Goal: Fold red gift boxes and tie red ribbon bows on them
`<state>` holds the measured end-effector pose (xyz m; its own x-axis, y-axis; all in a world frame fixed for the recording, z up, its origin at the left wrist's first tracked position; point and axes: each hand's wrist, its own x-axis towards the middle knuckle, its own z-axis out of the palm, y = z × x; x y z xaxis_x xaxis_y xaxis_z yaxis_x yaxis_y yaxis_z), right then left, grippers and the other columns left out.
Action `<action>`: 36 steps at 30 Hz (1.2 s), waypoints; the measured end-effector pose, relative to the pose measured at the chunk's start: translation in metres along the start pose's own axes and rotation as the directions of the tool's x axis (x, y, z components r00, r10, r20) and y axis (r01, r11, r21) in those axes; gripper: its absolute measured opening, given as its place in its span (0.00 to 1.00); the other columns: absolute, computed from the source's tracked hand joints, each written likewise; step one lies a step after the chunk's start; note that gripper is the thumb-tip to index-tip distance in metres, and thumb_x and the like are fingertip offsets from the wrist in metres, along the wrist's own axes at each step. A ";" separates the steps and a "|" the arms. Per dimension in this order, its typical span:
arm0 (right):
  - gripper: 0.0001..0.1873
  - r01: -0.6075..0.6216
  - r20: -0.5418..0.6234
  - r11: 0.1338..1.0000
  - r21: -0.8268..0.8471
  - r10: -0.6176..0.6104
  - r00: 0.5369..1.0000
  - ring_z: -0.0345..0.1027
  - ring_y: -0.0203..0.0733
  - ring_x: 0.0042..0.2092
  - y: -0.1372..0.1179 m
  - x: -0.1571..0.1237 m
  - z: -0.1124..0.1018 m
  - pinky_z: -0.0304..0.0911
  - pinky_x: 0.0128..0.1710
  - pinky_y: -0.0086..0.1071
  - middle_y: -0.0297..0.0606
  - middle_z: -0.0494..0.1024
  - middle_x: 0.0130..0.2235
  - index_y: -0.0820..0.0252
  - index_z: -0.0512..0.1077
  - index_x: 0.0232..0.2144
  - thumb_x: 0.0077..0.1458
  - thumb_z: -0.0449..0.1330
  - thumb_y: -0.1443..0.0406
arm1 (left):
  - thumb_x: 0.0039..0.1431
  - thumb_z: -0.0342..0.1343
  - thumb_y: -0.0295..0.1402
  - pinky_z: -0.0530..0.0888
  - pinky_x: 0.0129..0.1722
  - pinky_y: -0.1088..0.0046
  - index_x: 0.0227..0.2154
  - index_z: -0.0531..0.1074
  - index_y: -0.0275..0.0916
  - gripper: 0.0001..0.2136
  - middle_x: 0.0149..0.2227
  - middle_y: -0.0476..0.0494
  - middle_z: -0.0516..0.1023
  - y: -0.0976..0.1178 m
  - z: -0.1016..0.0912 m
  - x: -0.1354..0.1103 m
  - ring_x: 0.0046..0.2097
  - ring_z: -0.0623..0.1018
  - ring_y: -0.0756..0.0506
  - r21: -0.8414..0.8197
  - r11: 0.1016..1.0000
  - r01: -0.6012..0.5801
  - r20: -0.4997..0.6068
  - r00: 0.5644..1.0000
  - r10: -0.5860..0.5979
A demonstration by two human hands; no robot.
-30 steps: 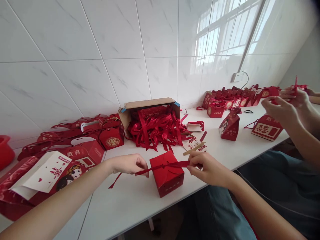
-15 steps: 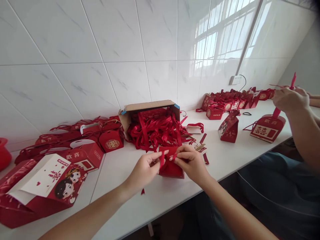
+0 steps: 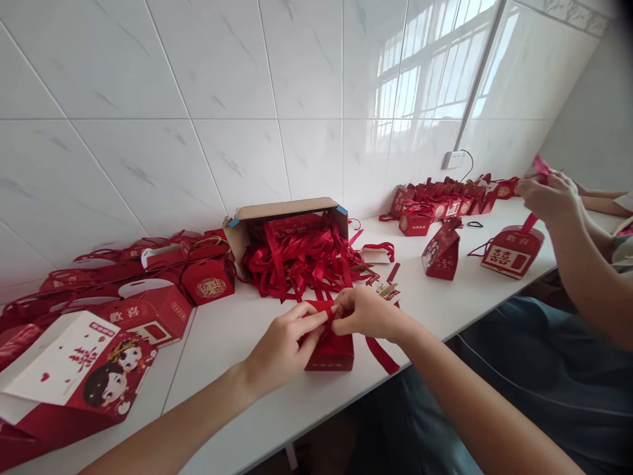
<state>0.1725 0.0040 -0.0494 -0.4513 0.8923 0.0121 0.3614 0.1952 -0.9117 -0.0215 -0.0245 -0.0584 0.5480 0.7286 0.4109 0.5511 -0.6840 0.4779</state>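
A small red gift box [image 3: 330,351] stands on the white table [image 3: 257,402] in front of me. My left hand [image 3: 283,346] and my right hand [image 3: 366,313] meet over its top, each pinching the red ribbon [image 3: 380,355] that crosses the box. One ribbon end trails down to the right of the box toward the table's edge. Both hands are closed on the ribbon.
An open cardboard box [image 3: 281,218] spills red ribbons behind. Flat red cartons [image 3: 148,297] and a white-and-red carton [image 3: 74,376] lie at left. Finished red boxes [image 3: 440,198] line the back right. Another person's hands [image 3: 548,194] hold a ribbon over a red box [image 3: 509,254] at right.
A second ago my hands held the ribbon stretched apart across the box. They have come together over its top, and the ribbon end now hangs at the right.
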 end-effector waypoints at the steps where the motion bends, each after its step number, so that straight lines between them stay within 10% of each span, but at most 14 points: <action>1: 0.10 -0.004 0.032 1.000 -0.022 0.005 0.999 0.49 0.30 0.23 -0.001 0.002 -0.002 0.43 0.20 0.28 0.26 0.60 0.19 0.60 0.62 0.12 0.36 0.60 0.68 | 0.63 0.45 0.25 0.73 0.36 0.74 0.43 0.77 0.43 0.15 0.36 0.42 0.74 -0.003 -0.001 0.001 0.35 0.75 0.48 -0.013 1.000 -0.020 0.005 1.000 0.020; 12: 0.04 -0.013 0.130 0.987 -0.157 0.034 0.991 0.55 0.32 0.24 -0.001 0.013 -0.011 0.50 0.22 0.28 0.29 0.66 0.21 0.59 0.72 0.16 0.37 0.62 0.65 | 0.58 0.54 0.27 0.73 0.30 0.74 0.29 0.80 0.40 0.09 0.31 0.43 0.75 -0.022 -0.007 0.010 0.31 0.75 0.48 -0.047 0.994 -0.098 -0.116 0.989 0.092; 20: 0.04 -0.049 -0.007 0.982 -0.184 0.048 0.999 0.58 0.34 0.24 0.012 -0.016 -0.016 0.53 0.24 0.30 0.32 0.70 0.22 0.59 0.69 0.15 0.38 0.60 0.68 | 0.62 0.47 0.28 0.68 0.29 0.76 0.31 0.74 0.39 0.11 0.34 0.44 0.74 -0.031 -0.039 -0.019 0.30 0.71 0.50 0.145 0.989 0.019 0.119 0.992 -0.037; 24: 0.04 0.006 -0.117 0.987 -0.158 -0.025 0.993 0.68 0.40 0.36 0.010 -0.017 -0.005 0.61 0.37 0.33 0.36 0.76 0.34 0.59 0.68 0.18 0.41 0.59 0.68 | 0.59 0.50 0.32 0.70 0.35 0.73 0.30 0.69 0.40 0.05 0.40 0.44 0.72 -0.022 -0.040 -0.018 0.38 0.72 0.47 -0.058 0.971 0.231 0.101 0.969 -0.224; 29: 0.03 0.048 -0.192 0.997 0.069 -0.034 0.981 0.65 0.47 0.53 0.009 -0.014 0.005 0.57 0.53 0.39 0.40 0.71 0.52 0.57 0.75 0.25 0.46 0.62 0.64 | 0.61 0.49 0.39 0.70 0.33 0.71 0.30 0.65 0.40 0.09 0.58 0.42 0.64 -0.017 -0.033 -0.007 0.43 0.72 0.45 -0.439 0.774 0.457 0.329 0.883 -0.334; 36: 0.06 -0.031 0.012 0.964 0.263 0.029 1.000 0.59 0.50 0.57 0.015 -0.025 -0.002 0.55 0.56 0.43 0.39 0.66 0.56 0.57 0.69 0.24 0.49 0.57 0.63 | 0.64 0.45 0.43 0.57 0.60 0.54 0.24 0.64 0.40 0.17 0.58 0.43 0.67 -0.035 -0.027 -0.002 0.60 0.61 0.38 -0.258 0.925 0.280 0.199 0.952 -0.233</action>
<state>0.1906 -0.0149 -0.0629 -0.4502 0.8927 -0.0189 0.1482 0.0538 -0.9875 -0.0590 -0.0004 -0.0549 0.5183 0.8460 0.1253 0.5007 -0.4189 0.7575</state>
